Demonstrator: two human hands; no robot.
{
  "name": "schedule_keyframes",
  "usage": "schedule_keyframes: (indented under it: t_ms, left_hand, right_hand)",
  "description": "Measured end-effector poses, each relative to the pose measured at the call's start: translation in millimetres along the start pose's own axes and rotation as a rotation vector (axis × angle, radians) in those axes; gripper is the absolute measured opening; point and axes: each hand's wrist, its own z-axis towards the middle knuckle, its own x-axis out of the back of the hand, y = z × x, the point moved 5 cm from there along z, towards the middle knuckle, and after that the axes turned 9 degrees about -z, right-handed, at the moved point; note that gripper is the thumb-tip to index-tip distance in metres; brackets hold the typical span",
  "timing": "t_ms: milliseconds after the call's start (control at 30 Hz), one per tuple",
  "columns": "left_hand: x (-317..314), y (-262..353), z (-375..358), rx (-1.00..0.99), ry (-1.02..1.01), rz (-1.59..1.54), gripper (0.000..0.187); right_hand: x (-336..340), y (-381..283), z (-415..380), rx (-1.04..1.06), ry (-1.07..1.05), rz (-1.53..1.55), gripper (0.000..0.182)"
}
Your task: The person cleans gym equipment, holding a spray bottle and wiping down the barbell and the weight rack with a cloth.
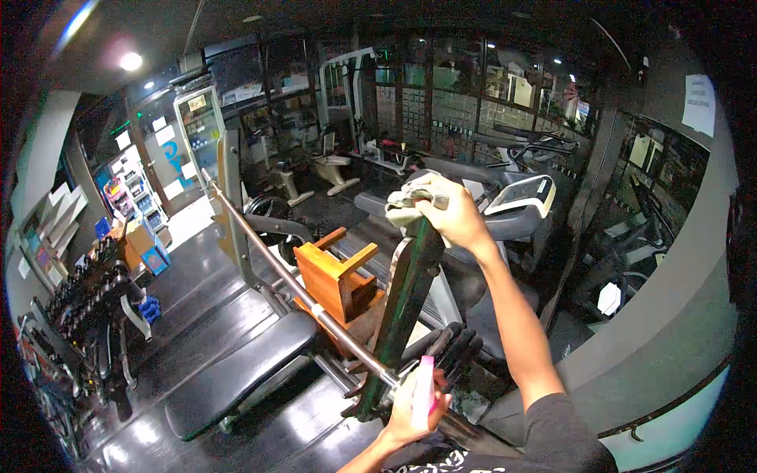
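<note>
black sleeve (pixel 569 433); right hand (pixel 456 211) holds cloth (pixel 404 206) atop post (pixel 404 296).

The right grip (pixel 451 211) holds a cloth (pixel 404 210) atop a post (pixel 400 296), the left grip (pixel 412 411) a pink object (pixel 426 382).

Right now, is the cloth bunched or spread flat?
Bunched. The cloth shows thick folds in the right hand, at the top of the dark upright.

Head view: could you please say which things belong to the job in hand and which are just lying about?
In use: cloth in right hand; pink item in left hand; rack upright under cloth.

Lying about: wooden stool; machine console; bench.
</note>
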Motion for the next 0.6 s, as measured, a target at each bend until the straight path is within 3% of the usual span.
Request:
schedule_keyframes:
  t_ms: [133, 200, 233, 333, 367, 400, 433, 533, 600]
  left_hand:
    - [-9.7, 3.7, 0.4, 0.056, -0.112, 0.043, 0.042]
    - [-13.7, -2.5, -3.2, 0.127, -0.105, -0.044, 0.042]
    - [-14.8, -4.2, -4.9, 0.145, -0.110, -0.088, 0.042]
    - [-14.8, -7.1, -7.7, 0.090, -0.090, -0.059, 0.042]
    - [-13.2, 2.3, -4.2, -0.022, -0.077, 0.014, 0.043]
    - [-12.3, 2.8, -6.1, -0.020, -0.074, 0.016, 0.043]
    - [-11.3, 3.5, -7.2, -0.038, -0.055, 0.036, 0.043]
    - [-8.5, 3.0, -7.6, -0.069, -0.024, 0.064, 0.042]
    - [-11.6, 2.1, -7.2, -0.089, -0.100, 0.114, 0.041]
  right_hand:
    - [5.9, 40.6, 0.6, -0.243, 0.052, -0.016, 0.019]
    - [13.0, 57.1, -1.5, -0.173, 0.101, 0.186, 0.018]
    - [11.4, 68.3, -7.0, -0.248, 0.148, 0.317, 0.020]
    - [9.7, 106.5, -18.4, -0.335, 0.257, 0.388, 0.021]
    - [12.1, 117.0, -23.9, -0.409, 0.280, 0.323, 0.022]
    - [14.8, 123.3, -23.3, -0.407, 0.215, 0.254, 0.022]
    - [20.0, 128.3, -27.6, -0.376, 0.303, 0.266, 0.022]
    - [44.5, 81.5, -31.9, -0.175, 0.643, 0.126, 0.019]
    - [34.2, 32.7, -35.2, -0.142, 0.614, 0.124, 0.019]
